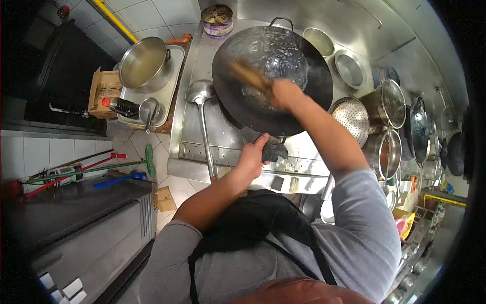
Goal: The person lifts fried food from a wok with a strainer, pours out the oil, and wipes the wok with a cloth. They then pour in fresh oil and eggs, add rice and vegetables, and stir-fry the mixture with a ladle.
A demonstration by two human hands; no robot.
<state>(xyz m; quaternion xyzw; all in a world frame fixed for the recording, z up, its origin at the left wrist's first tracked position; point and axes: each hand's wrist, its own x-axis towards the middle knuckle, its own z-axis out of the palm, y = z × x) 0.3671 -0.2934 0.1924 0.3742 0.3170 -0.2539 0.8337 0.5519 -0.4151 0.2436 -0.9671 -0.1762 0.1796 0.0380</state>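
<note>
A large black wok (pixel 225 93) sits on the steel stove with water moving in its bowl. My right hand (pixel 286 95) is closed around a bamboo wok brush (pixel 251 76), blurred by motion, over the water. At the wok's near rim, my left hand (pixel 251 161) grips a dark grey cloth (pixel 273 151); the near handle under the cloth is mostly hidden. A steel ladle (pixel 201 109) lies left of the wok, its long handle pointing toward me. The wok's far loop handle (pixel 281 20) is bare.
Left of the stove, a tray (pixel 174 76) carries a large pot (pixel 144 68) and a red-capped bottle (pixel 124 107). An open can (pixel 217 25) stands behind. On the right are a perforated strainer (pixel 350 120), steel bowls (pixel 351 70) and several pots.
</note>
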